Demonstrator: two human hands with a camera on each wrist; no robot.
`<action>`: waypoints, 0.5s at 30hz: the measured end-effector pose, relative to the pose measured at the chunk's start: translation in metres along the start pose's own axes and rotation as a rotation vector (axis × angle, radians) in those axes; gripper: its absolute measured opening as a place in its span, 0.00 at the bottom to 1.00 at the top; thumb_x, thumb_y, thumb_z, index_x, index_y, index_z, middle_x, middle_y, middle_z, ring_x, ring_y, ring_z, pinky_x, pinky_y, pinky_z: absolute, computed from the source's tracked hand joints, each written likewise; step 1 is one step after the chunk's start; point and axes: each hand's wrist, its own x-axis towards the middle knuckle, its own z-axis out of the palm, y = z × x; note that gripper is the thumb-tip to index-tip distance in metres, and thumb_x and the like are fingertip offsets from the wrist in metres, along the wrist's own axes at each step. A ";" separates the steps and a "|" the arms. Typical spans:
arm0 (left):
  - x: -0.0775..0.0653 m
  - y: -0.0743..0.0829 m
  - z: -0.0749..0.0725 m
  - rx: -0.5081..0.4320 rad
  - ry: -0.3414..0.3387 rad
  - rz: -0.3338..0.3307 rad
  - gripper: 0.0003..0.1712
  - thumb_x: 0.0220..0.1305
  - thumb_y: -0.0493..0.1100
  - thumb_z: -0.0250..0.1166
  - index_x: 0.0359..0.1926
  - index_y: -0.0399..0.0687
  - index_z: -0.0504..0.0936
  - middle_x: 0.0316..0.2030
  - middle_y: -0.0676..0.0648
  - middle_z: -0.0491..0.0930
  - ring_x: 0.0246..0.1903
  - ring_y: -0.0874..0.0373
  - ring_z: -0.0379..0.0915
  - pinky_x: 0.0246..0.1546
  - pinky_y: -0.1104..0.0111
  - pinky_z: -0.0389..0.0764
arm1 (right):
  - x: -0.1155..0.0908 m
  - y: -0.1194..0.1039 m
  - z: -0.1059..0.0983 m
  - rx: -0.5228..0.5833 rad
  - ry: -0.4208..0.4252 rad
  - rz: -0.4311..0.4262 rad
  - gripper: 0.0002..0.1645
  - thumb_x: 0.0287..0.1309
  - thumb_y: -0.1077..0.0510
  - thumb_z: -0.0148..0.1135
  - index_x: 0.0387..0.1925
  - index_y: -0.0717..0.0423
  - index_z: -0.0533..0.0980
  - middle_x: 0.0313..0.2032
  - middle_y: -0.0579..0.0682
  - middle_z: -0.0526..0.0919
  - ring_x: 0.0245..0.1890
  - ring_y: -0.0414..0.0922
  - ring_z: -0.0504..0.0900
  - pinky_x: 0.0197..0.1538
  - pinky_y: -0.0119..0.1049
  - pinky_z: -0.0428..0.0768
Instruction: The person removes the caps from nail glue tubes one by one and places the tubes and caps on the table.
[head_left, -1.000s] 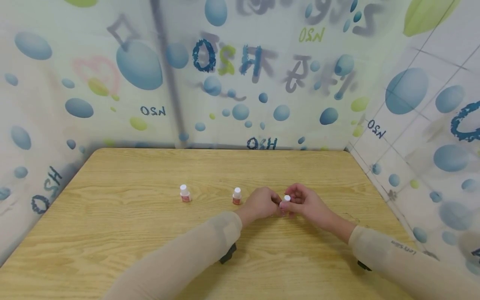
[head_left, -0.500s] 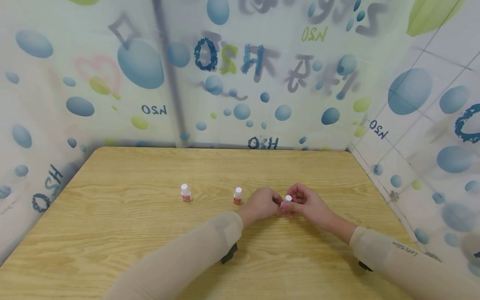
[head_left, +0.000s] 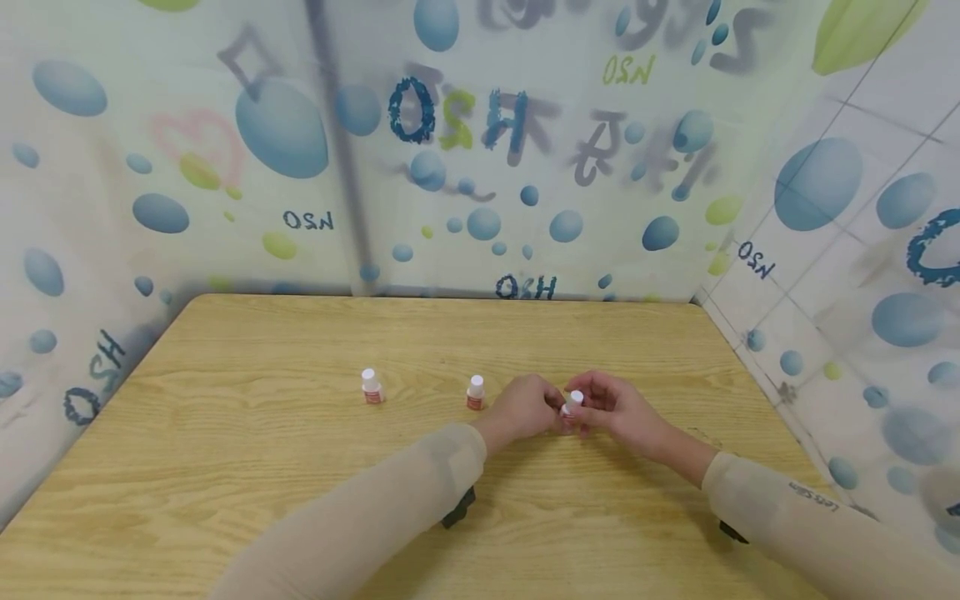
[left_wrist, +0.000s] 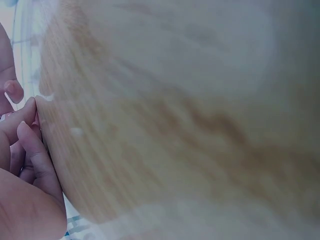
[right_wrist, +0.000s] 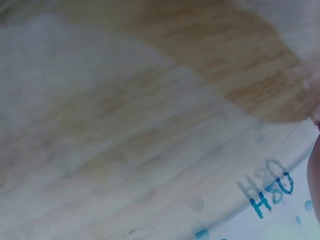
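Note:
A small white-capped bottle (head_left: 573,402) with a reddish label is between my two hands, its cap leaning slightly right. My left hand (head_left: 525,407) pinches it low on its left side with bent fingers. From the right, my right hand (head_left: 621,412) holds the same bottle, its thumb across the front and the other fingers curved behind. The fingers cover much of the label. In the left wrist view, the left hand (left_wrist: 30,175) shows bent fingers at the left edge, with the bottle mostly hidden. Only a sliver of the right hand (right_wrist: 315,175) shows in the right wrist view.
Two similar bottles stand upright on the wooden table (head_left: 300,492): one bottle (head_left: 476,393) just left of my left hand, another bottle (head_left: 372,387) farther left. A patterned wall covering (head_left: 465,225) rises behind the table, and a tiled wall (head_left: 817,283) at the right.
The bottle has gone from nearly upright to leaning slightly right. My right hand's fingers have shifted slightly down around it. My left hand and the two standing bottles have stayed in place.

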 end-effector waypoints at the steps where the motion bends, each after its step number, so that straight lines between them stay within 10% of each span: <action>1: 0.000 0.000 0.000 -0.002 0.000 0.000 0.07 0.59 0.45 0.81 0.38 0.52 0.93 0.30 0.58 0.86 0.32 0.63 0.75 0.34 0.73 0.75 | 0.000 0.000 0.001 0.000 0.009 0.013 0.24 0.73 0.59 0.67 0.60 0.69 0.70 0.45 0.57 0.83 0.40 0.45 0.84 0.41 0.39 0.88; 15: 0.001 0.001 0.001 0.002 0.004 -0.006 0.06 0.60 0.46 0.80 0.38 0.55 0.93 0.32 0.60 0.87 0.35 0.63 0.74 0.39 0.72 0.76 | 0.005 0.004 0.004 -0.009 0.068 0.045 0.22 0.70 0.58 0.71 0.52 0.67 0.70 0.42 0.51 0.81 0.37 0.43 0.84 0.38 0.37 0.86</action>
